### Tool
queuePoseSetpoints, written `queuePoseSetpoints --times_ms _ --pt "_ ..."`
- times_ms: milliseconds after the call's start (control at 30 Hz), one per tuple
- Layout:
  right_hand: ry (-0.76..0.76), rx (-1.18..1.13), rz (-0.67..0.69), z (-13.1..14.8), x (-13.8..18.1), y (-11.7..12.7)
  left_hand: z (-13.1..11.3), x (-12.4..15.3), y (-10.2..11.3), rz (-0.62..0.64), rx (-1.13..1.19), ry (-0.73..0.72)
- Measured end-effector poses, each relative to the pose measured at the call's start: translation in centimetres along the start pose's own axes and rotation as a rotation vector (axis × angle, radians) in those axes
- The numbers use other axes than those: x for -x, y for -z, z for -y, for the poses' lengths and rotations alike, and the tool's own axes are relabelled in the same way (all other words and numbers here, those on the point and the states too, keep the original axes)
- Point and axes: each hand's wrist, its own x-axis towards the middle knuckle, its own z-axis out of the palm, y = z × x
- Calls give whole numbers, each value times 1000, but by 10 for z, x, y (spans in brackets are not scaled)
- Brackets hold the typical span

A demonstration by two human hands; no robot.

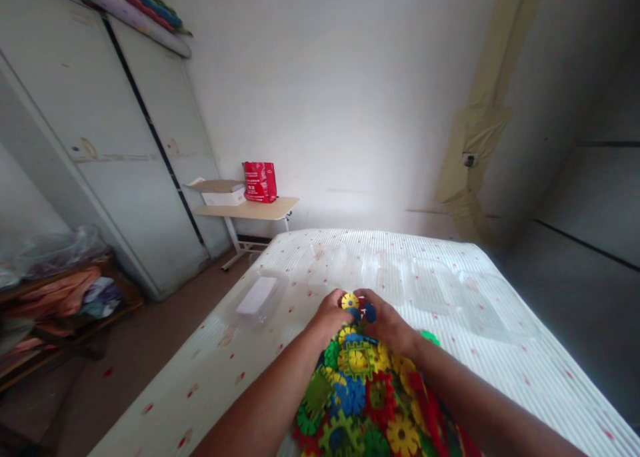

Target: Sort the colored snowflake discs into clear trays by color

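A heap of coloured plastic gear-shaped pieces (367,397) lies on the white mattress (450,277) right in front of me. Both hands meet at the far end of the heap. My left hand (330,314) is closed on a yellow gear piece (349,301). My right hand (387,324) is closed on blue pieces (367,312) that touch the yellow one. A single green piece (430,338) lies just right of my right wrist.
A clear plastic container (257,297) sits on the mattress to the left of my hands. Beyond the bed's left corner stands a small table (250,210) with a red bag (260,181) and a box. A wardrobe (125,157) and cluttered shelf line the left side.
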Motion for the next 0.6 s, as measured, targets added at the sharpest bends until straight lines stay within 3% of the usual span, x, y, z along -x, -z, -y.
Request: queuePoseSetpoints --times_ms 133,267,433,600 --pt "-37 -84 25 12 21 10 -13 23 -2 77 34 -146" --pt "-9 -117 37 20 51 16 -25 48 -7 98 -110 -317" --pt "179 130 -54 24 97 17 -30 84 -15 92 -378 -568" --pt "387 369 -34 20 134 10 -18 120 -20 150 -582 -754"
